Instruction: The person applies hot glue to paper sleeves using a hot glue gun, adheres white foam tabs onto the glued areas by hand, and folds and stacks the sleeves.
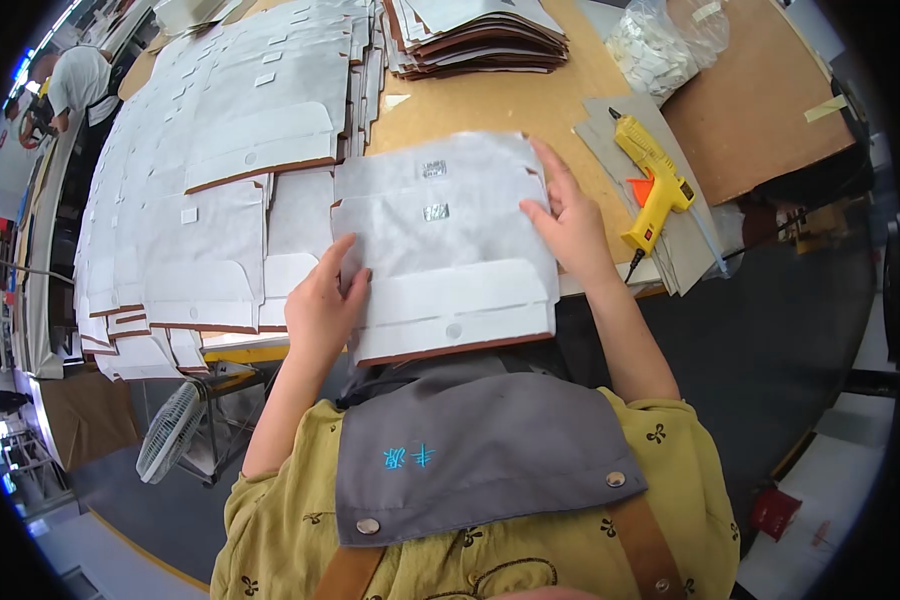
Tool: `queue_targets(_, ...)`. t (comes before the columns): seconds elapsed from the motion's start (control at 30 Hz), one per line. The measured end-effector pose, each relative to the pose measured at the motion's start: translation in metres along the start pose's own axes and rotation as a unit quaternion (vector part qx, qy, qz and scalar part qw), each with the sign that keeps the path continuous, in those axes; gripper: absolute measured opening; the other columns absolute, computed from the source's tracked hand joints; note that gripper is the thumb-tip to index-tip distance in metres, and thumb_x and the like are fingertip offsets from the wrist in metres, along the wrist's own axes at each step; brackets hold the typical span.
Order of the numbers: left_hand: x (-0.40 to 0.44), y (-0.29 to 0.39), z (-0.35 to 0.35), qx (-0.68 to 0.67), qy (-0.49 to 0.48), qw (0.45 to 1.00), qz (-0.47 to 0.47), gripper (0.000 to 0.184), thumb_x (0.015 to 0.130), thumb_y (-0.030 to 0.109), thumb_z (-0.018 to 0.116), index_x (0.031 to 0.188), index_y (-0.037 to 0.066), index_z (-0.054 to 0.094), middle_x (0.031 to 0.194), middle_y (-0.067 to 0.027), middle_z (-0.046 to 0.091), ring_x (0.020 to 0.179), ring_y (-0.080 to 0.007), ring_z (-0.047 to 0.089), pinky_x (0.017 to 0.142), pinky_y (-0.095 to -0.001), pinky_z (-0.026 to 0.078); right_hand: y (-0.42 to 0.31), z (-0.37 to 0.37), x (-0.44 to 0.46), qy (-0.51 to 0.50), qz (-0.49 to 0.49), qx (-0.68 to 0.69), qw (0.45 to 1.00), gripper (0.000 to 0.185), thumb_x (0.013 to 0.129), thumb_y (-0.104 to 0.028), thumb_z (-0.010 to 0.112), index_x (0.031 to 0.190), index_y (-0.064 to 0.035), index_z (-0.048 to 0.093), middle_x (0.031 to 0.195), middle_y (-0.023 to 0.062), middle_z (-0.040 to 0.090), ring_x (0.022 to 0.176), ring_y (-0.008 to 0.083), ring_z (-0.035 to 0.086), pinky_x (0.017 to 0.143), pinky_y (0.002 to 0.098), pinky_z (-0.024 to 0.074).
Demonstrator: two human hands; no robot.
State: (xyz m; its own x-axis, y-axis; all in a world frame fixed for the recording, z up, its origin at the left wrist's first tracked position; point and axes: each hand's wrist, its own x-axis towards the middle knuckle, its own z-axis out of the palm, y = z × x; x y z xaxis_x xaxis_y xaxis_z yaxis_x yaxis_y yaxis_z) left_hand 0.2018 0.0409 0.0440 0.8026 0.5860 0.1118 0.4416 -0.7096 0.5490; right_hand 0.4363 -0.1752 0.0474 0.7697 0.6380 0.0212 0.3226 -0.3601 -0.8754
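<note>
A pale grey-white panel [400, 235] with a brown lower edge is held flat in front of me at the table's edge. It has a folded-looking strip with a round mark along the near side and two shiny rectangular patches [436, 212] near its middle. My left hand [325, 305] grips its left edge, thumb on top. At the upper right corner, my right hand [575, 225] has the right edge between thumb and fingers. Under both hands, the fingers' undersides are hidden. Similar panels [260, 120] lie overlapped to the left, several with small white squares on them.
On the table's right, a yellow glue gun [650, 185] rests on grey boards [685, 255]. Behind it are a clear bag of white pieces [655, 45] and a brown board [760, 100]. A panel stack [475, 35] stands at the back. A fan [173, 432] is below left; a person [78, 85] stands far left.
</note>
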Motion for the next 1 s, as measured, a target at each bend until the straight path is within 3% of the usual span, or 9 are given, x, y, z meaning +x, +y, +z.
queue_targets(0.2,0.046,0.026,0.012,0.075,0.006,0.995,0.058,0.042,0.089,0.026,0.069,0.13,0.019,0.058,0.086,-0.0094,0.069,0.074,-0.0295,0.067,0.063,-0.0398,0.052,0.006,-0.016,0.051,0.121,-0.11,0.029,0.986,0.075,0.086,-0.004,0.07,0.153,-0.0197,0.038,0.113,0.016,0.069,0.093,0.0199,0.067,0.084,0.0292,0.0512)
queue_targets(0.3,0.069,0.028,0.018,0.053,-0.003,0.997,0.056,0.036,0.091,0.025,0.067,0.125,0.018,0.061,0.09,-0.009,0.07,0.077,-0.0317,0.068,0.065,-0.0423,0.052,0.015,-0.025,0.073,0.13,-0.06,-0.02,0.989,0.074,0.087,-0.003,0.069,0.153,-0.0186,0.04,0.084,0.003,0.06,0.076,0.0089,0.055,0.072,0.0237,0.0465)
queue_targets(0.37,0.075,0.019,0.026,0.042,-0.013,0.996,0.074,0.031,0.091,0.025,0.067,0.122,0.018,0.063,0.092,-0.009,0.07,0.076,-0.0314,0.067,0.065,-0.0423,0.052,0.02,-0.025,0.081,0.07,-0.03,-0.193,0.978,0.068,0.088,-0.016,0.07,0.149,-0.0164,0.042,0.122,0.0169,0.064,0.103,0.0353,0.065,0.091,0.0421,0.0518)
queue_targets(0.47,0.07,0.015,0.032,0.038,0.018,0.994,0.101,0.029,0.091,0.025,0.069,0.119,0.017,0.067,0.088,-0.008,0.067,0.072,-0.0294,0.066,0.063,-0.0399,0.052,-0.002,-0.032,0.077,0.087,0.018,-0.331,0.939,0.06,0.086,-0.021,0.073,0.141,-0.0147,0.051,0.118,0.0143,0.063,0.105,0.0368,0.061,0.089,0.0459,0.0506)
queue_targets(0.57,0.069,0.022,0.029,0.064,0.007,0.994,0.087,0.029,0.091,0.023,0.068,0.119,0.017,0.066,0.09,-0.0081,0.067,0.072,-0.0293,0.067,0.063,-0.0396,0.052,-0.007,-0.032,0.103,0.179,-0.153,-0.37,0.898,0.05,0.085,-0.023,0.074,0.132,-0.013,0.059,0.115,0.0108,0.061,0.107,0.0321,0.059,0.09,0.0443,0.0493)
queue_targets(0.8,0.069,0.019,0.027,-0.057,0.109,0.99,0.062,0.036,0.087,0.015,0.073,0.122,0.012,0.064,0.088,-0.0082,0.056,0.067,-0.0244,0.058,0.059,-0.0352,0.048,-0.054,-0.013,0.223,0.21,-0.32,-0.368,0.847,0.047,0.083,-0.029,0.076,0.126,-0.0138,0.064,0.128,0.0084,0.059,0.118,0.0289,0.056,0.096,0.0422,0.0457)
queue_targets(0.9,0.068,0.02,0.026,-0.08,0.103,0.99,0.051,0.034,0.087,0.013,0.072,0.12,0.011,0.065,0.088,-0.008,0.057,0.067,-0.0229,0.058,0.058,-0.0343,0.048,-0.052,-0.006,0.258,0.151,-0.395,-0.354,0.834,0.043,0.085,-0.033,0.074,0.123,-0.0147,0.066,0.133,0.0063,0.06,0.124,0.0244,0.054,0.105,0.0447,0.0383)
queue_targets(0.97,0.069,0.019,0.024,-0.082,0.099,0.99,0.049,0.032,0.087,0.012,0.071,0.118,0.011,0.065,0.088,-0.0075,0.057,0.067,-0.0222,0.059,0.058,-0.0339,0.048,-0.053,-0.011,0.266,-0.005,-0.311,-0.421,0.852,0.036,0.089,-0.034,0.071,0.121,-0.0169,0.069,0.134,0.0041,0.062,0.129,0.0222,0.052,0.112,0.0465,0.0297)
queue_targets(1.0,0.069,0.019,0.024,-0.082,0.089,0.991,0.05,0.03,0.087,0.012,0.071,0.116,0.011,0.066,0.088,-0.0076,0.058,0.068,-0.0222,0.06,0.058,-0.034,0.048,-0.051,-0.011,0.266,0.018,-0.339,-0.402,0.85,0.027,0.091,-0.033,0.069,0.113,-0.0183,0.073,0.123,-0.0003,0.069,0.122,0.0168,0.058,0.114,0.0479,0.0248)
